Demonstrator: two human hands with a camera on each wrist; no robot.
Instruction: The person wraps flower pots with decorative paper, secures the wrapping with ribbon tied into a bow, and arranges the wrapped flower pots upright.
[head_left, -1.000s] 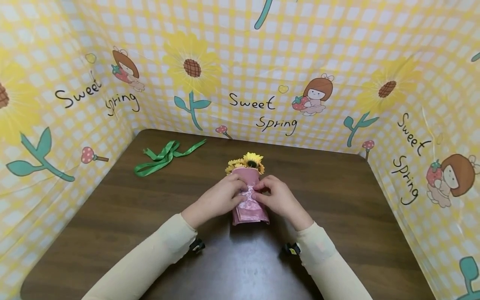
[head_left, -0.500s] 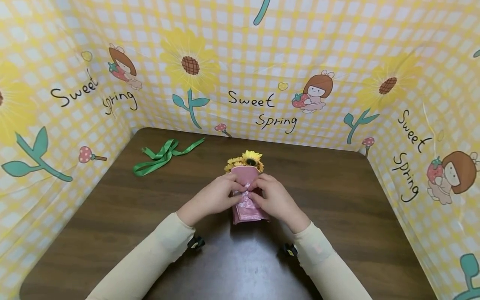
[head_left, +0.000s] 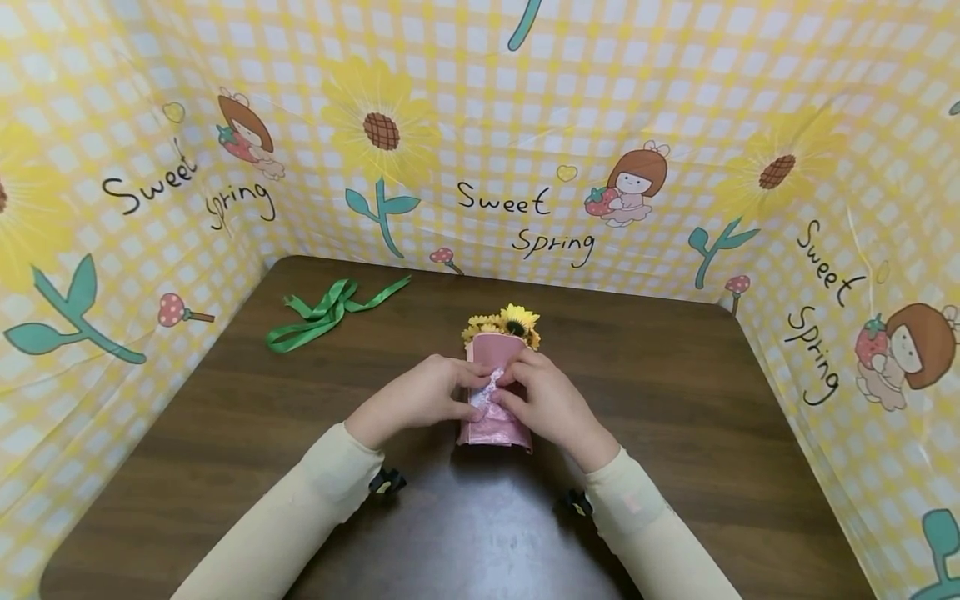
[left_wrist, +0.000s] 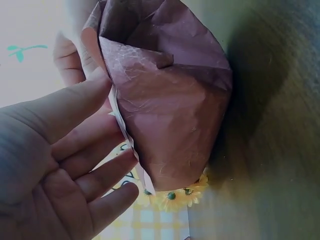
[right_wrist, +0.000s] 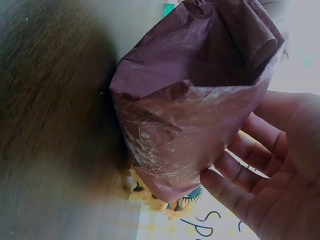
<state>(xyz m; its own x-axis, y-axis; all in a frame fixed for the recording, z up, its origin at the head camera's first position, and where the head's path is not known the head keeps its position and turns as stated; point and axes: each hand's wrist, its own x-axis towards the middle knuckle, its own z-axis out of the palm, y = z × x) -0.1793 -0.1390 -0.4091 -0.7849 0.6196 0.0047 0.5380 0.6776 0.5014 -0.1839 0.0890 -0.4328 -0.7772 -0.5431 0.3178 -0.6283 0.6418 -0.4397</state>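
A small bouquet of yellow flowers [head_left: 519, 319] lies on the table in a pink paper wrap [head_left: 497, 347], its blossoms showing at the far end. The wrap's near end gapes in both wrist views, and its front is crinkled and shiny. From the left side, my left hand [head_left: 423, 392] holds the wrap with thumb and fingertips at its upper face; the left wrist view shows the thumb [left_wrist: 80, 100] against a paper edge. Opposite it, my right hand [head_left: 551, 400] pinches the paper near the middle. In the right wrist view its fingers [right_wrist: 235, 192] touch the wrap's side.
A loose green ribbon [head_left: 330, 312] lies in folds at the table's back left. Yellow checked cloth [head_left: 495, 108] walls off the brown table [head_left: 637, 358] at the back and on both sides.
Both hands stay at the wrap, and the right hand's fingers have come inward over its middle. The bouquet has turned a little, its flowers shifting right and its near end left.
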